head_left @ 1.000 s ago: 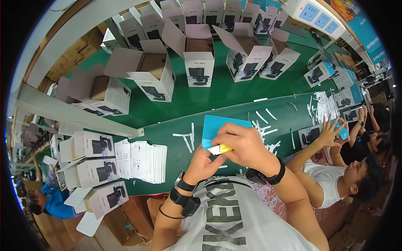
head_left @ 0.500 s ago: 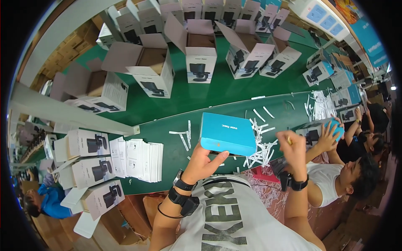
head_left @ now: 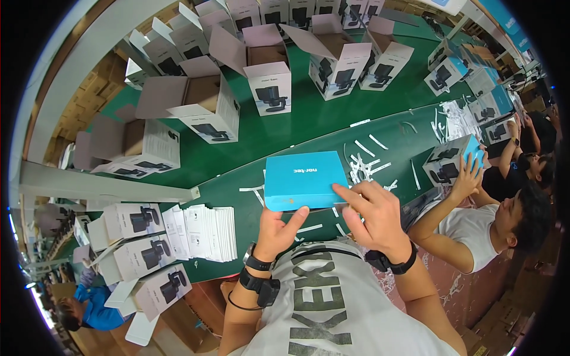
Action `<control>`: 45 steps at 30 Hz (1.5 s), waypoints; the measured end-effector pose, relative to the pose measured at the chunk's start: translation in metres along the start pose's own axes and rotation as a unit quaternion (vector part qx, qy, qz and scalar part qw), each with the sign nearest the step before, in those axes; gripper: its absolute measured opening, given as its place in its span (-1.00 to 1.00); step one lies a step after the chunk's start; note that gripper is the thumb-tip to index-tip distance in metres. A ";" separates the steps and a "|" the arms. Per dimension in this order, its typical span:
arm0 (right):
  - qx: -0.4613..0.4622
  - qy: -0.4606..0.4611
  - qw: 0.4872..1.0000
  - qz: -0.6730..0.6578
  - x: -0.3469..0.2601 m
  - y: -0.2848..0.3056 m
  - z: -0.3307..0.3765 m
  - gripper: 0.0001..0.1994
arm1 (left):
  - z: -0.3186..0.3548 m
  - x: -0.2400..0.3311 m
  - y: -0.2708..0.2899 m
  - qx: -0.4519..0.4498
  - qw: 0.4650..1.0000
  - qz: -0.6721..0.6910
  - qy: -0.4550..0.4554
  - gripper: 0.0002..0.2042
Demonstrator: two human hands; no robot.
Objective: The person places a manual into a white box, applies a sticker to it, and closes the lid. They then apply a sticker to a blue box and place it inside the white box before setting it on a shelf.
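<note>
In front of me lies a blue carton [head_left: 306, 178] with its blue top face up. My left hand [head_left: 279, 228] grips its near left edge, the thumb on the front side and the other fingers hidden beneath or behind. At the carton's right end is my right hand [head_left: 380, 216], fingers curled, with the index fingertip at the near right corner. A thin, pale sliver shows by those fingers; what it is I cannot make out. White paper strips [head_left: 362, 169] lie scattered just beyond the carton.
Open white product boxes [head_left: 270, 89] stand along the far green bench [head_left: 261, 133]. At left are a stack of white leaflets [head_left: 211, 234] and more open boxes [head_left: 142, 255]. On the right, a co-worker [head_left: 469, 231] in white handles another blue-topped box [head_left: 454, 157].
My right hand has come down and left from its raised place to the carton's right end. The co-worker's box now stands more upright; the whole view has shifted slightly.
</note>
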State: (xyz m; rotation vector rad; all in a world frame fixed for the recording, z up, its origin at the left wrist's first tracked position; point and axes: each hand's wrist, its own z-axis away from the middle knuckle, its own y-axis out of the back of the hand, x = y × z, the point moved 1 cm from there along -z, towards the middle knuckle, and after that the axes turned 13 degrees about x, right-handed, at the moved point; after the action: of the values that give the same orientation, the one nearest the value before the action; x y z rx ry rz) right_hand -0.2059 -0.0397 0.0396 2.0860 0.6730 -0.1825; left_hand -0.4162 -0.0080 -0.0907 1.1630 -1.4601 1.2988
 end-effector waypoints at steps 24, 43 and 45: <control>-0.120 0.200 0.969 -0.086 -0.021 -0.045 -0.063 -0.81 | -0.002 0.010 0.020 -0.082 0.995 -0.027 -0.040 -0.71; -0.081 0.199 0.971 -0.102 -0.028 -0.058 -0.052 -0.82 | 0.000 0.007 0.036 -0.106 0.994 -0.026 -0.030 -0.63; -0.062 0.193 0.975 -0.094 -0.030 -0.062 -0.052 -0.82 | 0.001 0.007 0.037 -0.104 0.994 -0.024 -0.034 -0.63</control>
State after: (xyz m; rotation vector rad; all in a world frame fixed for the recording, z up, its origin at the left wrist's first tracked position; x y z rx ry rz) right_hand -0.2698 0.0177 0.0357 1.9514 1.0885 0.1633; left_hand -0.4543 -0.0084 -0.0917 1.1059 -1.5653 1.0564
